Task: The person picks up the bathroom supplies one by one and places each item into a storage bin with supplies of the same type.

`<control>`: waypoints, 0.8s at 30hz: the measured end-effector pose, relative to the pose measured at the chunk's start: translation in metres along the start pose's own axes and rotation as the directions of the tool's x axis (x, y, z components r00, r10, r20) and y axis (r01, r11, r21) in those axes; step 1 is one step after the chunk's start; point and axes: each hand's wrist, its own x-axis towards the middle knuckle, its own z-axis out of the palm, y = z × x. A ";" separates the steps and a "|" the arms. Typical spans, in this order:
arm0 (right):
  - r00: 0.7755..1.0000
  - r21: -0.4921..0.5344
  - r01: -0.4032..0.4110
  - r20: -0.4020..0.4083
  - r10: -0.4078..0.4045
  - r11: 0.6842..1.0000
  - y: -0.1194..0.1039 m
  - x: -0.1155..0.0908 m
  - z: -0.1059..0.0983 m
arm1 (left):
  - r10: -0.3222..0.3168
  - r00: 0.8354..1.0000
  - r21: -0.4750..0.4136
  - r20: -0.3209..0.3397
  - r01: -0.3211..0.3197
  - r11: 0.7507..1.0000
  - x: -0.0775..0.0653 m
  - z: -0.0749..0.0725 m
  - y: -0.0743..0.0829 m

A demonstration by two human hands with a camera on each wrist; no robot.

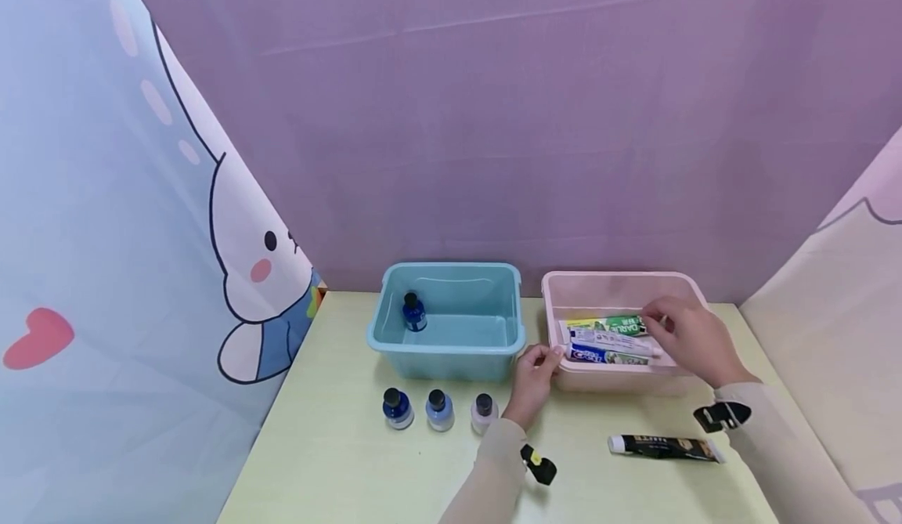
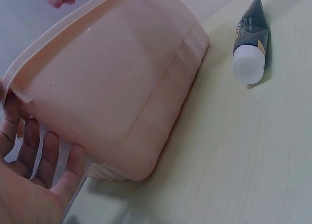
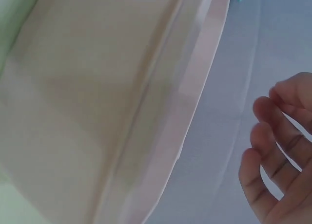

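Note:
My left hand (image 1: 532, 383) grips the front left corner of a pink plastic bin (image 1: 613, 381); in the left wrist view the fingers (image 2: 43, 153) lie against its side just below the rim. Inside the bin lie a green and yellow toothpaste tube (image 1: 623, 325), a whitish tube (image 1: 613, 341) and a blue Crest tube (image 1: 599, 354). Over the bin's right side is my right hand (image 1: 694, 342), fingertips close to the green tube's right end. Its fingers (image 3: 273, 151) are loosely curled around nothing in the right wrist view. A black toothpaste tube (image 1: 665, 447) with a white cap lies on the table.
A blue bin (image 1: 444, 361) stands left of the pink one, with a dark blue bottle (image 1: 414, 314) inside. Before it stand a dark blue bottle (image 1: 398, 410), a light blue bottle (image 1: 440, 412) and a pale bottle (image 1: 483, 413). A purple curtain (image 1: 493, 132) hangs behind the table.

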 end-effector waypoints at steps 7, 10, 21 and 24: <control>0.993 0.009 0.012 -0.118 -0.010 1.000 -0.009 -0.023 -0.004 | -0.008 1.000 0.000 -0.007 0.008 1.000 0.000 0.000 0.001; 0.987 0.019 0.021 -0.157 -0.018 1.000 -0.012 -0.034 -0.004 | -0.004 1.000 -0.002 -0.008 0.004 1.000 0.000 0.000 0.000; 0.986 0.093 -0.068 -0.148 0.082 0.993 -0.013 -0.082 0.015 | 0.005 1.000 0.001 -0.008 -0.005 1.000 0.001 0.000 0.000; 0.989 0.104 -0.108 -0.094 0.118 0.989 -0.012 -0.093 0.022 | -0.001 1.000 0.008 -0.006 0.001 1.000 0.001 0.000 0.001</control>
